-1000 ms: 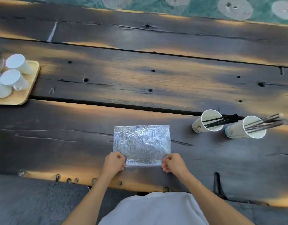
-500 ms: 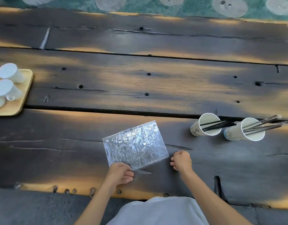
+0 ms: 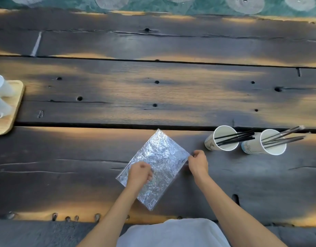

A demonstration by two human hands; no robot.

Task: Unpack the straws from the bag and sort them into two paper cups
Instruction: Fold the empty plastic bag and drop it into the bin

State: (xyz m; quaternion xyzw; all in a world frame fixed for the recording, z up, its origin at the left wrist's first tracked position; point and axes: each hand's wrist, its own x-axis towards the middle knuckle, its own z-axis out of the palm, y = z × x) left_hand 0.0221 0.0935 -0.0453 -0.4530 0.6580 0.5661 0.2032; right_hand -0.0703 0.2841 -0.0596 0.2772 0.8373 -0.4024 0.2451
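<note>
A crinkled clear plastic bag point(image 3: 159, 157) lies flat on the dark wooden table, turned diagonally, one corner pointing away from me. My left hand point(image 3: 139, 173) rests on its left half, fingers curled over the plastic. My right hand point(image 3: 198, 162) pinches the bag's right corner. To the right stand two white paper cups. The left cup point(image 3: 222, 139) holds several black straws point(image 3: 237, 137). The right cup point(image 3: 267, 143) holds several grey straws point(image 3: 285, 136). Both bundles lean to the right.
A light wooden tray point(image 3: 10, 111) with white mugs point(image 3: 0, 86) sits at the table's left edge. A dark gap point(image 3: 100, 124) runs between planks just beyond the bag. The table's near edge point(image 3: 82, 217) is close to my body.
The bag has been rotated from square-on to diagonal. My left hand moved onto the bag's surface; my right hand let go, then took the right corner. The view shifted right.
</note>
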